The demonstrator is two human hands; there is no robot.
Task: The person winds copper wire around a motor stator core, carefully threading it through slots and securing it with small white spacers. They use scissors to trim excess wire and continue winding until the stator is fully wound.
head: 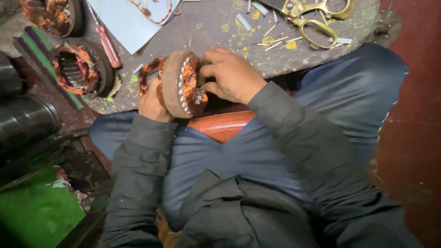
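A rusty round motor stator (174,82) with copper wire coils and white slot liners stands on edge over my lap, at the front edge of a worn work board (216,27). My left hand (151,103) grips it from behind on the left side. My right hand (232,76) rests on its right face, fingers curled onto the copper winding (192,78). Both sleeves are dark grey.
A second wound stator (80,69) lies at left, a third (53,16) at the top left corner. A red-handled screwdriver (106,43), pale paper sheet (126,20), brass-handled scissors (317,16) and several small sticks lie on the board. Dark cylinders (23,119) stand at far left.
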